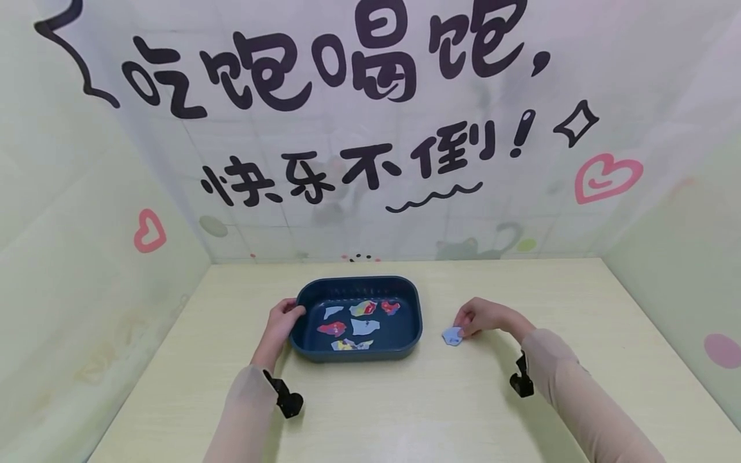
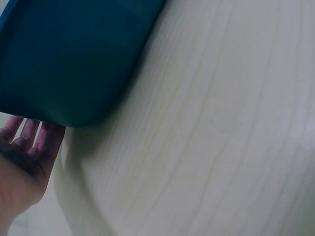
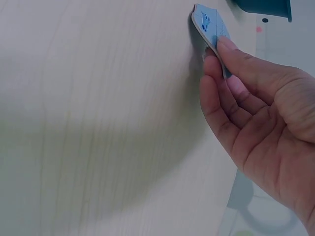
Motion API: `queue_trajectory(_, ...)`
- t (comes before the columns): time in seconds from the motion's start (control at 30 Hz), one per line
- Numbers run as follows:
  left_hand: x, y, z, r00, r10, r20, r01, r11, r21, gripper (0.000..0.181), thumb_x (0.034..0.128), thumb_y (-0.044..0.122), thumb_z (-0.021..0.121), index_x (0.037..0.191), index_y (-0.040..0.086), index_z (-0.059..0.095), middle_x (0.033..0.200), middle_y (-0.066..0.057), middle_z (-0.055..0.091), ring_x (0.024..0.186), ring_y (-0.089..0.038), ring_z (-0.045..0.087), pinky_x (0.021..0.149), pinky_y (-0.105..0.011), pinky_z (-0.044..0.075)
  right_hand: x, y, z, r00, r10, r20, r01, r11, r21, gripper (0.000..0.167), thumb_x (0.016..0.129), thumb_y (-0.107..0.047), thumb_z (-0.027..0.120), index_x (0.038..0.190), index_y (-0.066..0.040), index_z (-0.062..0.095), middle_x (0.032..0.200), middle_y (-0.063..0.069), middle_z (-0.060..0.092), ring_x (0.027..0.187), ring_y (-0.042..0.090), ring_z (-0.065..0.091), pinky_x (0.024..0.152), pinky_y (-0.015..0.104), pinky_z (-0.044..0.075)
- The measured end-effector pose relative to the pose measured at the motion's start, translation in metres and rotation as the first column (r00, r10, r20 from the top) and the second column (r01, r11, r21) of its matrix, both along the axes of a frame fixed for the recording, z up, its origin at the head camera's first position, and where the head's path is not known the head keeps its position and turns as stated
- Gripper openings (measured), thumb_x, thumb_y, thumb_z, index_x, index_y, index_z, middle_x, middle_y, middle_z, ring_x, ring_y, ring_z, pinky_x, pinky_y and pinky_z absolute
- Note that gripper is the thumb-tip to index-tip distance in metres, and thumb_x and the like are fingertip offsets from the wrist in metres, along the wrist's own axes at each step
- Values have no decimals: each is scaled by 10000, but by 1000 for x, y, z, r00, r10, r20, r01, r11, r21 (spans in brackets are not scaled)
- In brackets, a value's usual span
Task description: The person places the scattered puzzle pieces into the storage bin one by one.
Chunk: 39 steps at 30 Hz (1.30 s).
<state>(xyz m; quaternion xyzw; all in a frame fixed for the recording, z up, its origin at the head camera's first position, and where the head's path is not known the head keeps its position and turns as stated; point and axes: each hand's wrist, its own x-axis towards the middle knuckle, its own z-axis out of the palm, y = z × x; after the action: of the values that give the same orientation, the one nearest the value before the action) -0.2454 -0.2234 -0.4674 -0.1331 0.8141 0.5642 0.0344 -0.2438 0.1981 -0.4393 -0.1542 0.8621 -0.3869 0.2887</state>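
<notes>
A dark blue tray [image 1: 356,355] with raised walls stands on the table, several printed puzzle pieces lying flat inside it. My left hand [image 1: 283,319] holds the tray's left rim, the thumb over the edge. Fingers of that hand reach the tray's wall [image 2: 74,64] in the left wrist view. To the right of the tray, my right hand [image 1: 480,316] pinches a light blue puzzle piece [image 1: 452,335] between thumb and fingers. The right wrist view shows this piece [image 3: 207,22] tilted, with its thick cut edge and a dark blue mark on its face.
The pale wood-grain table [image 1: 393,411] ends at a printed cloth backdrop [image 1: 359,225] behind the tray. Cloth walls also flank it on the left and right. Inside the tray are a red piece [image 1: 332,328], a pale blue piece [image 1: 365,327] and several others.
</notes>
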Motion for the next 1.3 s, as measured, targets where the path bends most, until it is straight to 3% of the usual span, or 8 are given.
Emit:
queue_trajectory(0.23,0,0,-1,1000,0,3,0,1000,-4,440,886,154,471,1275,-46,427,1256,-244,460,1139,-310,441,1021,-435,349,-3,1,2,999,-23,39,24,999,-30,161,794,-32,654,931,41,614,689,-25,546,642,90,496,632,225,466)
queue_trajectory(0.6,0,1,0,1000,-9,6,9,1000,-27,441,885,150,472,1273,-53,425,1249,-246,461,1134,-313,442,1015,-437,353,-9,-3,19,997,-24,73,31,995,-92,208,818,-66,641,979,55,591,746,-4,597,690,113,539,714,298,511)
queue_trajectory(1.0,-3,-2,6,999,-28,29,31,991,-131,430,882,154,494,1257,-53,452,1229,-253,491,1113,-328,467,997,-449,384,-16,-17,40,1000,-29,5,30,991,-130,276,852,-115,617,1039,81,569,784,-2,609,699,99,542,787,357,517)
queue_trajectory(1.3,-3,-2,10,996,-68,65,78,981,-176,419,904,170,484,1263,-40,439,1261,-268,481,1149,-362,474,993,-472,398,-19,-37,46,998,-53,-20,48,984,-173,290,857,-109,608,1069,83,561,787,-1,626,703,101,558,800,365,520)
